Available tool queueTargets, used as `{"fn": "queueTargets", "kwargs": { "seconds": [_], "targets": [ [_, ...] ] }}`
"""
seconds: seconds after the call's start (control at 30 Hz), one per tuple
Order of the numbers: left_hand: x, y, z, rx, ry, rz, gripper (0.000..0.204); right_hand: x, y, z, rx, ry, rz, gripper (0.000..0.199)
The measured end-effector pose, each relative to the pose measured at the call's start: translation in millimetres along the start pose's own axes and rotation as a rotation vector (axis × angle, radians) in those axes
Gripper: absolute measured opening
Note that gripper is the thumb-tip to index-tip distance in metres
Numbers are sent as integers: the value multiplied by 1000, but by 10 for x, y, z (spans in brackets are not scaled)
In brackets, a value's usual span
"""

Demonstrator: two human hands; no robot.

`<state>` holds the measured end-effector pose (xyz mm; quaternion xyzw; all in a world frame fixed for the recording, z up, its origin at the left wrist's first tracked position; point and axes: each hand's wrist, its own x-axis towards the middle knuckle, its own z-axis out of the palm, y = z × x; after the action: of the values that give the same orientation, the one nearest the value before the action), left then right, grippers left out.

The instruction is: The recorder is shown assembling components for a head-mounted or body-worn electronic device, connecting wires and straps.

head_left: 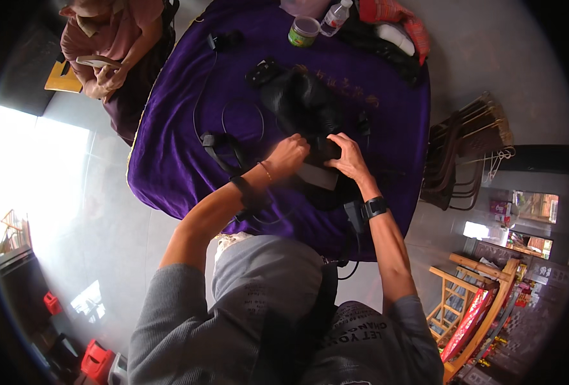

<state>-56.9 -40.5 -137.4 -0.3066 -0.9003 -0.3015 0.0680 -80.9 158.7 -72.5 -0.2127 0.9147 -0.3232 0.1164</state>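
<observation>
A soft black item [297, 106], maybe a bag or a garment, lies bunched on a purple tablecloth [169, 147]. At its near end my left hand [289, 154] is closed, knuckles up, gripping the black material. Facing it, my right hand [347, 156] curls thumb and fingers around the material's other side. Between and just below the hands shows a flat grey piece [317, 176], partly covered by dark material. The kind of black item cannot be made out for certain. Both my wrists carry black bands with small devices.
A black strap [220, 149] and thin cables lie left of my hands. Toward the far edge stand a green-labelled tub [303, 31] and a clear bottle [335, 17], beside red cloth [387, 11]. A seated person [108, 45] holds a phone at far left. Stacked chairs [464, 147] stand right.
</observation>
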Motion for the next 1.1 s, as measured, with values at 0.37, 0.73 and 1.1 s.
{"fn": "queueTargets", "kwargs": {
  "seconds": [0.37,0.73,1.1],
  "targets": [
    [-12,41,-74,6,-128,-242,14,-218,-227,245,-157,150,-1,64],
    [-50,366,-386,-180,42,-228,42,-518,320,-535,-134,503,208,13],
    [283,563,-53,155,-48,-150,64,-154,306,-166,-284,-97,233,17]
  ]
}}
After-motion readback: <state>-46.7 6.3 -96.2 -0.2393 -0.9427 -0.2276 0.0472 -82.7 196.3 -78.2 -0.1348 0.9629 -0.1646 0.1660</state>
